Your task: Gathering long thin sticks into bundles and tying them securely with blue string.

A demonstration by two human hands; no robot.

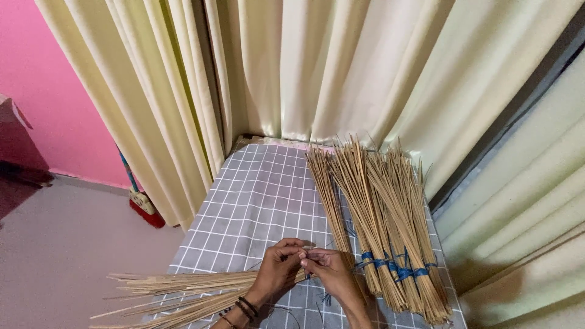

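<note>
Cream curtains (341, 67) hem a grey checked cloth surface (256, 201). At lower centre, the left hand (277, 271) and right hand (329, 271) pinch a loose sheaf of thin tan sticks (183, 292), fingertips meeting to gather them; blue-tied stick bundles (390, 225) lie fanned at right.

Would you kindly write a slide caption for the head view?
Left hand and right hand meet over loose sticks, beside blue-tied stick bundles on a checked cloth.

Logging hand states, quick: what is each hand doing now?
Left hand: closed, pinching the loose sticks.
Right hand: fingers pinched beside the left; what they hold cannot be told.
</note>
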